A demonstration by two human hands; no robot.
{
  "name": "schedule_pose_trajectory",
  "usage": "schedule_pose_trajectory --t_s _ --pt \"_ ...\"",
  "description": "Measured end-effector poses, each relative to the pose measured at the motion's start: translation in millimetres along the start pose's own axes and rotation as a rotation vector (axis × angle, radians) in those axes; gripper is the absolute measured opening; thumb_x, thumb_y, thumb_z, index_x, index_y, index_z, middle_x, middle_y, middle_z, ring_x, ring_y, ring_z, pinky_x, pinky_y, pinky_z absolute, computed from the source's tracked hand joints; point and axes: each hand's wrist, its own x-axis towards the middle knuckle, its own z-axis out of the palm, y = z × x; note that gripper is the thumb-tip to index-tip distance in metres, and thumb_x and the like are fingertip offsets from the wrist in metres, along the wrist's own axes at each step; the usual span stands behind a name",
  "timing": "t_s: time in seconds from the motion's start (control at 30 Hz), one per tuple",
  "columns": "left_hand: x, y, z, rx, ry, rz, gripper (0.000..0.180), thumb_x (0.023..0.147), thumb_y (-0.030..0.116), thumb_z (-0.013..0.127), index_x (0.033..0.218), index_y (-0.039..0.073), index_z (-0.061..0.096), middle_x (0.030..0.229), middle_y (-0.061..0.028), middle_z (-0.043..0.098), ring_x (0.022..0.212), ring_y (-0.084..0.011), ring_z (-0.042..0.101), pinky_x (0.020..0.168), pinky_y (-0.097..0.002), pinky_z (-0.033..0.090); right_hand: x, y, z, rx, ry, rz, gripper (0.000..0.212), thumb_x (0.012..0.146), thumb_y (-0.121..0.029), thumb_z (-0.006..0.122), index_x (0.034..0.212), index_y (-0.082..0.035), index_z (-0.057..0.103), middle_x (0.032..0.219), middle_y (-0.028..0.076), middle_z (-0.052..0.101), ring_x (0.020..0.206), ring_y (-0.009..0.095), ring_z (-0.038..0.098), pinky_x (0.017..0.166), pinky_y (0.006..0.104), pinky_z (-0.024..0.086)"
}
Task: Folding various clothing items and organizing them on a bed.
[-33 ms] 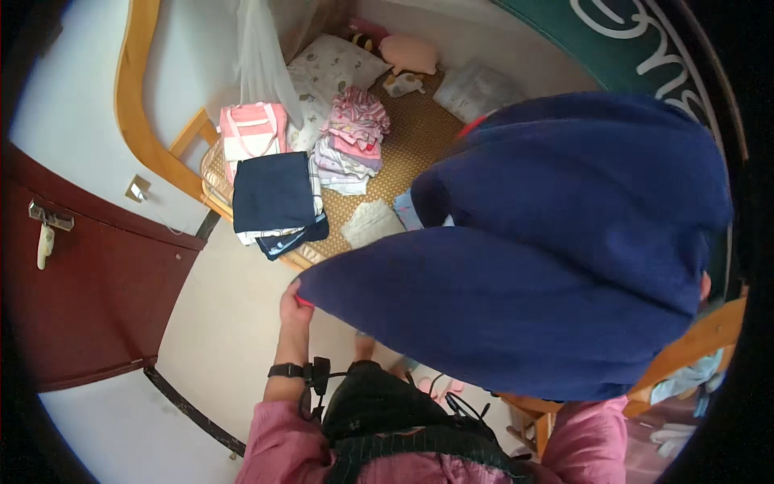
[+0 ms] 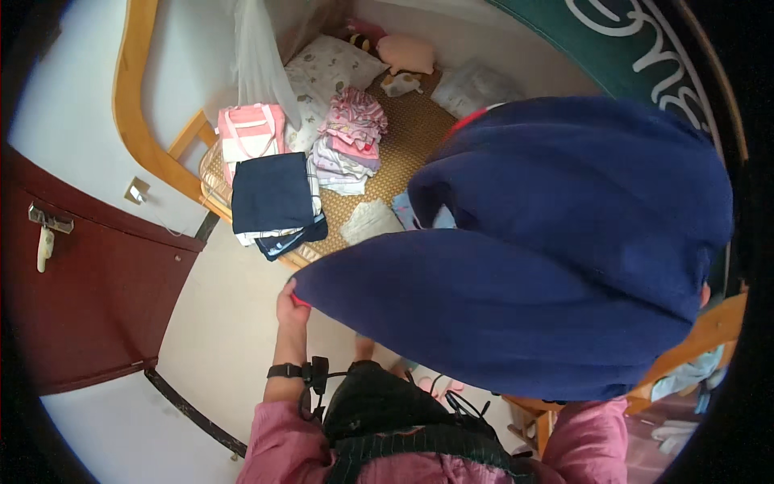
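A large dark blue garment [image 2: 516, 282] with a bit of red trim hangs spread out in front of me; its exact kind does not show. My left hand [image 2: 292, 305] is closed on its left tip, where some red shows at the fingers. At the garment's right edge only a small part of my right hand [image 2: 705, 295] is visible, gripping the cloth; the rest is hidden behind it. Beyond the left tip, folded dark clothes [image 2: 272, 192] lie stacked on the corner of the bed mat [image 2: 407, 145].
A pink and white bag [image 2: 251, 133], a pile of folded pink and white clothes [image 2: 348, 153] and a cream cloth [image 2: 371, 222] are on the bed. Pillows [image 2: 334, 64] lie at the far end. A dark red door [image 2: 89, 282] stands at left, wooden furniture [image 2: 693, 339] at right.
The garment's upper folds have shifted slightly, and a little more red trim shows at its far edge. My left hand has moved very slightly left with its tip.
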Motion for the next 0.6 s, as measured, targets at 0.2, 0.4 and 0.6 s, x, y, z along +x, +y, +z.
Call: schedule_pose_trajectory --t_s 0.2,0.4,0.6 --pt "-3 -11 -8 0.054 0.144 -0.007 0.036 0.088 0.012 0.048 0.122 0.003 0.045 0.122 -0.0132 0.052 0.113 -0.0299 0.049 0.098 -0.0471 0.039 18 99 -177 0.014 -0.581 0.530 0.051 0.071 -0.020 0.063 0.114 0.002 0.046 0.106 0.009 0.056 0.095 0.021 0.054 0.090 0.0331 0.042" --pt "65 -51 -95 0.361 0.221 -0.030 0.038 0.085 0.011 0.055 0.122 0.006 0.046 0.123 -0.0141 0.052 0.112 -0.0319 0.050 0.097 -0.0498 0.038 -123 264 -159 -0.199 -0.440 1.122 0.052 0.076 -0.008 0.067 0.123 -0.003 0.043 0.111 0.010 0.057 0.097 0.021 0.056 0.086 0.0359 0.045" --pt "110 -113 -119 0.576 0.428 -0.105 0.038 0.082 0.011 0.059 0.119 0.009 0.050 0.113 -0.0093 0.057 0.102 -0.0268 0.056 0.090 -0.0444 0.045 -231 389 -229 -0.353 -0.258 1.063 0.042 0.081 0.000 0.059 0.120 -0.006 0.046 0.110 0.008 0.058 0.097 0.022 0.055 0.086 0.0347 0.044"
